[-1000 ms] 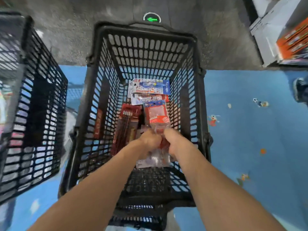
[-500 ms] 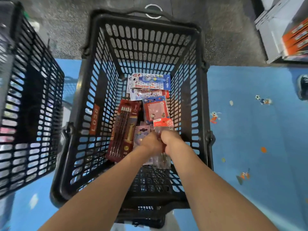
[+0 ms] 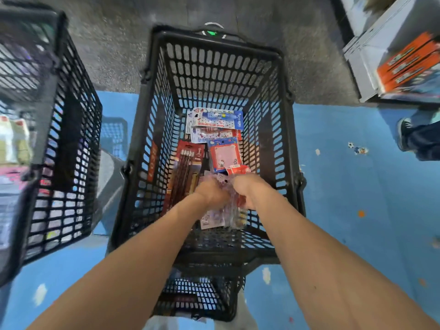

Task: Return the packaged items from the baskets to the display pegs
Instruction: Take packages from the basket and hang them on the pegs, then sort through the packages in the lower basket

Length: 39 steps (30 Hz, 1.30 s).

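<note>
Blue floor mat (image 3: 345,191) was recorded underfoot, grey concrete (image 3: 114,48) at 12 o'clock and a shelf unit (image 3: 371,55) at 2 o'clock. A black basket (image 3: 214,72) was centred, with a second basket (image 3: 71,163) at 9 o'clock. Inside the centred one, clear packets (image 3: 212,219) were gripped by left hand (image 3: 210,194) and right hand (image 3: 250,189), fingers curled, detail blurred.

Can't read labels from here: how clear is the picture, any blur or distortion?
Head view: motion blur smears the left hand, the right hand and the clear packs they hold; side basket blurred too; pencil pack sharp; lens bows middle basket.
</note>
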Motion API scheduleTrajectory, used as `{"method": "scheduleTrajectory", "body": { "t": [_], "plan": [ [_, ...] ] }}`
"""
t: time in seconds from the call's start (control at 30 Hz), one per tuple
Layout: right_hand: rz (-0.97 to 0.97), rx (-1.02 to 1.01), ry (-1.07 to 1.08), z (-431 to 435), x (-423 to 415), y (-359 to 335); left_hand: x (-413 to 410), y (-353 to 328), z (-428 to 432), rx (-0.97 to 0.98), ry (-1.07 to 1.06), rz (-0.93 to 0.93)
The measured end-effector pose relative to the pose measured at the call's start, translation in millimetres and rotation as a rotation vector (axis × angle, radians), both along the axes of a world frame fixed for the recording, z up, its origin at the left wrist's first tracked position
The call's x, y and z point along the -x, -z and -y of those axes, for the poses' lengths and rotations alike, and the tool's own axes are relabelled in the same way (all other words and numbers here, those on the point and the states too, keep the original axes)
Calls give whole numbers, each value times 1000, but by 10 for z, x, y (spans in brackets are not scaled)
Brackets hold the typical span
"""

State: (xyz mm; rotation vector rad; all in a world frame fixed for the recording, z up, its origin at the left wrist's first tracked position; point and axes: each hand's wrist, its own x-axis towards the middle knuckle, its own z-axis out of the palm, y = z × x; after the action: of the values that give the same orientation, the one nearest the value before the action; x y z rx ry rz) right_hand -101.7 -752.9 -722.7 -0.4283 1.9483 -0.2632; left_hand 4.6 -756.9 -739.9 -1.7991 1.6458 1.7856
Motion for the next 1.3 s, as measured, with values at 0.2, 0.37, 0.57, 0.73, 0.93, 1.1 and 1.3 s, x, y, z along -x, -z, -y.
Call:
{"method": "scheduleTrajectory", "body": {
  "t": [0.2,0.37,0.57,0.73,0.93,1.1,1.3],
  "plan": [
    [-244,213,-186,-88,-302,-342,-398,-347,104,142,-49,-36],
    [-298,531,-203,-195,-585,-741,-764,-823,126,164,-222,-269],
    [155,752,212,-407,-1064,-1215,-1132,-1340,-188,170,-500,-571],
    [193,891,196,-714,-1436,-1361,-1565,-1446,-496,259,-648,-631],
    [547,712,36,-1526,-1633,-1328,-2060,-1478,-1177,77,-516,-684],
    [621,472,-73,-1993,-1875,-791,-2390,-1057,-1601,-7,-349,-477],
    [287,354,-106,-2229,-2139,527,-2507,211,-2020,61,-403,-164]
  ]
}}
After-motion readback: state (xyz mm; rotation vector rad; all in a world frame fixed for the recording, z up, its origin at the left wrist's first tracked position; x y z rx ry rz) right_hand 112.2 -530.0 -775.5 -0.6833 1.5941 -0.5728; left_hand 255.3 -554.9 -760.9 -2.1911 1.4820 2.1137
